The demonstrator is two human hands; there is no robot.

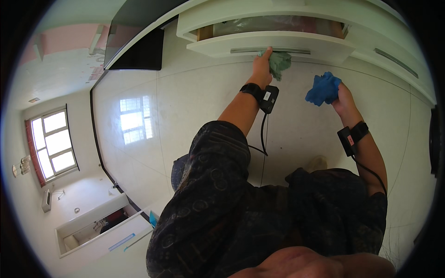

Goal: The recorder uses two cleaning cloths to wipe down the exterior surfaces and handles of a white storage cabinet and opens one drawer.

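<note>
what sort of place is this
Probably a room in a home: the pulled-out white drawer, the window with a reddish curtain and the tiled floor suggest it.

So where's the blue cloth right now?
In the head view, the blue cloth is in the right hand, to the right of the green cloth.

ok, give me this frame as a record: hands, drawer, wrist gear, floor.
Left hand: holds green cloth by drawer handle; handle contact unclear
Right hand: holds blue cloth
Drawer: open, clear plastic inside
Wrist gear: cabled black box on each wrist
Floor: pale tiles, window reflection at left
</note>
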